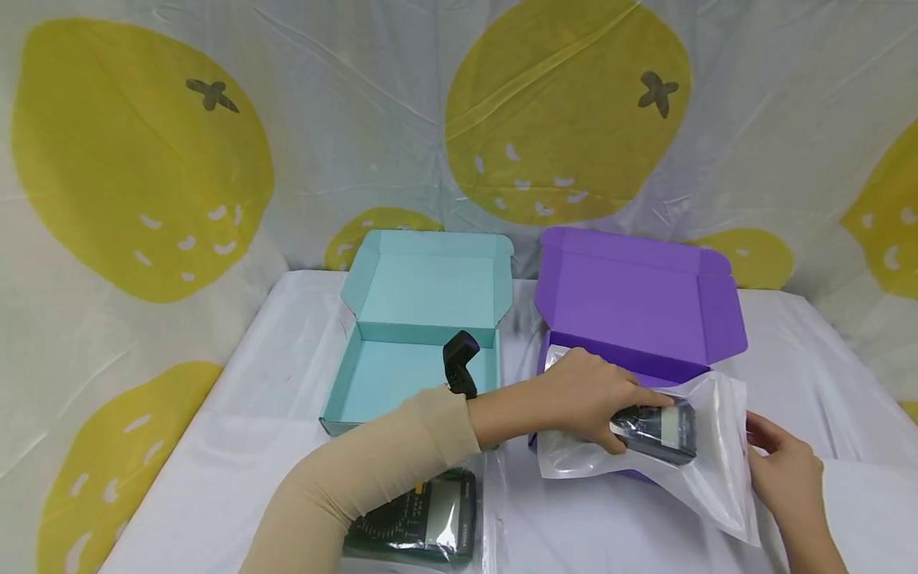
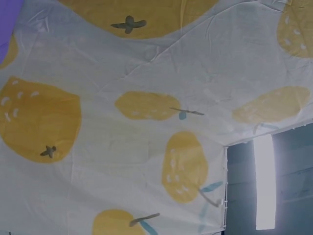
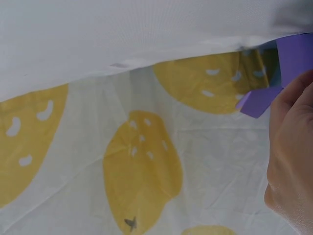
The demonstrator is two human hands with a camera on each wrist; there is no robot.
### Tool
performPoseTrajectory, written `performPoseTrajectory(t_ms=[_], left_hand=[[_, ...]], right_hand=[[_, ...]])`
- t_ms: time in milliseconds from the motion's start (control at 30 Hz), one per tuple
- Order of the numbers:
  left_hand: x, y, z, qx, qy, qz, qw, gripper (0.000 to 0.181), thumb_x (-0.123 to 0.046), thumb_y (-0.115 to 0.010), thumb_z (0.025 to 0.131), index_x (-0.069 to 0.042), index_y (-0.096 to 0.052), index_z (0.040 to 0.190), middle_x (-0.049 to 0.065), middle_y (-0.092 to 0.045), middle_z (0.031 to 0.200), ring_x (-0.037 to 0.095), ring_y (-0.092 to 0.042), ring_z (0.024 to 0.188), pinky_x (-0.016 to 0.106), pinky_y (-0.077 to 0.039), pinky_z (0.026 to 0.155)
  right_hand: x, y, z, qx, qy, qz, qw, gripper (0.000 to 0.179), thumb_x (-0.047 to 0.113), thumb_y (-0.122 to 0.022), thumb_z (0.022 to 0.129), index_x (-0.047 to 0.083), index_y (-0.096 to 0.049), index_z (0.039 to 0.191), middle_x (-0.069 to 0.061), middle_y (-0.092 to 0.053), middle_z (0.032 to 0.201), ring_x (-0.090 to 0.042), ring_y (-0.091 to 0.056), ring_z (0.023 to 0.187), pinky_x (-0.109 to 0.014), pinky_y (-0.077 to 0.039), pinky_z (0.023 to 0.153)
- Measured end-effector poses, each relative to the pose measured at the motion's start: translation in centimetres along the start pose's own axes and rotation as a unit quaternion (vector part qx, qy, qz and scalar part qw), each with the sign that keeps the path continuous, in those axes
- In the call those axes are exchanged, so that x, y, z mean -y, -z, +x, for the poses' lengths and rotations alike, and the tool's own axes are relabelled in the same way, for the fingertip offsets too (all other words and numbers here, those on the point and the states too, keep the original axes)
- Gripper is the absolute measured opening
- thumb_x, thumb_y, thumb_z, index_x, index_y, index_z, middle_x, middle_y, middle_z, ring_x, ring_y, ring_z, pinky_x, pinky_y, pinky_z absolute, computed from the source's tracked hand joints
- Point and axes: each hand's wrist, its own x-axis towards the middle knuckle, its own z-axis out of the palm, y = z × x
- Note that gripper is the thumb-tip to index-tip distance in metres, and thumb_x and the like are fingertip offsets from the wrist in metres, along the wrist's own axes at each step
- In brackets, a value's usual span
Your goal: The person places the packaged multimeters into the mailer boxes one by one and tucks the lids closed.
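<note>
A dark multimeter (image 1: 677, 430) with a pale screen lies in a clear plastic bag (image 1: 717, 486) over the open purple box (image 1: 624, 299). My left hand (image 1: 591, 399) reaches across from the left and grips the multimeter through the bag, thumb on the near side and fingers on the far side. At the bag's right edge, my right hand (image 1: 785, 470) pinches the plastic; its fingertips are partly hidden. The right wrist view shows the back of this hand (image 3: 296, 147) near a purple flap (image 3: 259, 100). Neither hand appears in the left wrist view.
Left of the purple box stands an open light-blue box (image 1: 402, 375), its lid raised. A second bagged multimeter (image 1: 452, 518) lies at the front, partly under the left forearm. White cloth (image 1: 237, 478) covers the table, and a lemon-print curtain (image 1: 358, 119) hangs behind.
</note>
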Motion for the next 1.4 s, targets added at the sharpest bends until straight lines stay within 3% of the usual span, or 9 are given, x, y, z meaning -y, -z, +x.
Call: performPoseTrajectory(t_ms=[133, 300, 467, 600, 700, 833, 1067, 1300, 1400], left_hand=[[0.3, 0.0, 0.4, 0.004, 0.003, -0.008, 1.0, 0.071, -0.059, -0.063, 0.07, -0.049, -0.034, 0.134, -0.023, -0.057, 0.094, 0.001, -0.047, 0.066, 0.022, -0.037, 0.05], [0.7, -0.1, 0.9, 0.001, 0.005, -0.013, 0.9999, 0.071, -0.058, -0.064, 0.07, -0.049, -0.035, 0.134, -0.023, -0.057, 0.094, -0.001, -0.047, 0.068, 0.022, -0.037, 0.05], [0.9, -0.2, 1.0, 0.005, 0.003, -0.032, 0.9995, 0.071, -0.057, -0.065, 0.069, -0.049, -0.036, 0.133, -0.023, -0.057, 0.096, -0.003, -0.047, 0.071, 0.022, -0.036, 0.05], [0.9, -0.3, 1.2, 0.01, 0.003, -0.037, 0.9993, 0.072, -0.057, -0.066, 0.069, -0.049, -0.035, 0.133, -0.023, -0.057, 0.1, -0.003, -0.047, 0.073, 0.022, -0.037, 0.051], [1.1, -0.5, 1.4, 0.015, 0.007, -0.045, 0.9989, 0.073, -0.058, -0.066, 0.069, -0.05, -0.034, 0.133, -0.024, -0.057, 0.104, -0.003, -0.047, 0.074, 0.023, -0.037, 0.052], [1.3, -0.8, 1.7, 0.021, 0.01, -0.058, 0.998, 0.074, -0.059, -0.067, 0.068, -0.051, -0.034, 0.133, -0.025, -0.056, 0.107, -0.004, -0.047, 0.075, 0.023, -0.037, 0.053], [1.7, -0.9, 1.9, 0.028, 0.008, -0.072, 0.997, 0.074, -0.06, -0.067, 0.067, -0.051, -0.034, 0.133, -0.025, -0.056, 0.106, -0.001, -0.047, 0.075, 0.023, -0.038, 0.053], [2.0, -0.8, 2.3, 0.029, 0.006, -0.07, 0.9971, 0.074, -0.06, -0.066, 0.068, -0.051, -0.033, 0.133, -0.025, -0.056, 0.1, 0.002, -0.045, 0.072, 0.025, -0.038, 0.052], [2.1, -0.8, 2.4, 0.029, 0.005, -0.066, 0.9974, 0.074, -0.06, -0.066, 0.068, -0.051, -0.033, 0.133, -0.025, -0.056, 0.096, 0.003, -0.044, 0.071, 0.025, -0.037, 0.051]], right_hand=[[-0.1, 0.1, 0.0, -0.012, 0.007, -0.007, 0.9999, 0.038, 0.017, -0.053, 0.085, -0.003, -0.058, 0.116, -0.022, -0.067, 0.088, -0.002, -0.053, 0.07, -0.022, -0.031, 0.06], [-0.1, 0.1, -0.1, -0.008, 0.009, 0.007, 0.9999, 0.039, 0.016, -0.052, 0.086, -0.006, -0.055, 0.119, -0.028, -0.064, 0.094, -0.042, -0.055, 0.096, -0.044, -0.04, 0.077], [-0.4, 0.1, -0.1, -0.012, 0.014, 0.008, 0.9998, 0.039, 0.017, -0.053, 0.085, -0.004, -0.057, 0.118, -0.022, -0.067, 0.088, -0.019, -0.06, 0.085, -0.036, -0.038, 0.072], [-0.5, 0.2, -0.2, -0.013, 0.021, 0.012, 0.9996, 0.039, 0.02, -0.054, 0.085, -0.002, -0.058, 0.117, 0.002, -0.069, 0.074, 0.007, -0.05, 0.075, -0.03, -0.035, 0.068], [-0.6, 0.3, -0.3, -0.015, 0.028, 0.02, 0.9993, 0.039, 0.019, -0.055, 0.084, -0.003, -0.059, 0.116, 0.032, -0.054, 0.066, 0.024, -0.029, 0.067, -0.023, -0.033, 0.064], [-0.6, 0.1, -0.5, -0.018, 0.04, 0.04, 0.9982, 0.038, 0.015, -0.055, 0.083, -0.005, -0.058, 0.115, 0.05, -0.029, 0.065, 0.032, -0.025, 0.066, -0.016, -0.03, 0.06], [-0.5, -0.1, -0.5, -0.018, 0.037, 0.032, 0.9986, 0.039, 0.019, -0.056, 0.084, -0.004, -0.059, 0.115, 0.029, -0.057, 0.066, 0.031, -0.024, 0.067, -0.019, -0.03, 0.061], [-0.6, -0.1, -0.4, -0.013, 0.028, 0.027, 0.9991, 0.039, 0.017, -0.055, 0.083, -0.006, -0.058, 0.115, -0.023, -0.067, 0.084, 0.03, -0.024, 0.065, -0.019, -0.03, 0.06], [-0.6, 0.0, -0.5, -0.011, 0.026, 0.032, 0.9991, 0.039, 0.017, -0.055, 0.083, -0.005, -0.058, 0.116, -0.004, -0.07, 0.076, 0.03, -0.025, 0.065, -0.018, -0.03, 0.061]])
